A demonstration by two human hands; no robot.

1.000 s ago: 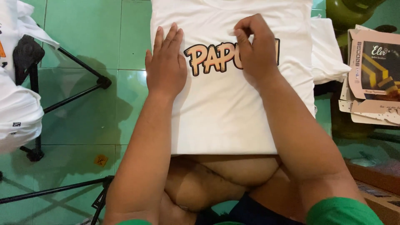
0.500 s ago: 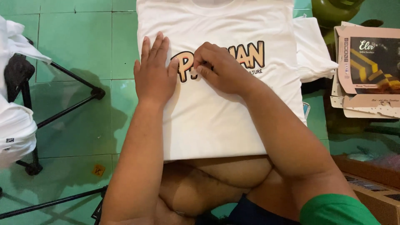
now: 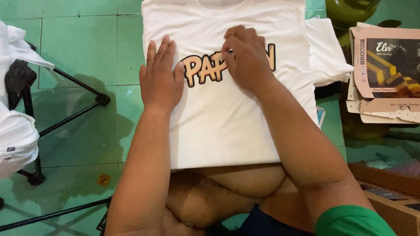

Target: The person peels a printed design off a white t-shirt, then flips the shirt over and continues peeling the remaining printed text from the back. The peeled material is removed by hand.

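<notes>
A white t-shirt (image 3: 227, 126) lies flat over a board in front of my crossed legs, with an orange and black lettered print (image 3: 203, 70) across its chest. My left hand (image 3: 160, 76) rests flat on the shirt, fingers together, just left of the print. My right hand (image 3: 247, 59) lies over the middle of the print with its fingers curled down, pinching or rubbing at the letters. The letters under that hand are hidden.
Green floor tiles (image 3: 78, 48) surround the shirt. A black stand (image 3: 65, 113) with white cloth (image 3: 15, 131) draped on it is at the left. Folded white fabric (image 3: 326, 57) and flat cardboard boxes (image 3: 385, 74) sit to the right. A brown box (image 3: 389, 192) is at the lower right.
My right hand has slid left along the print and then back toward its middle. My left hand stays flat on the shirt. The view has shifted slightly.
</notes>
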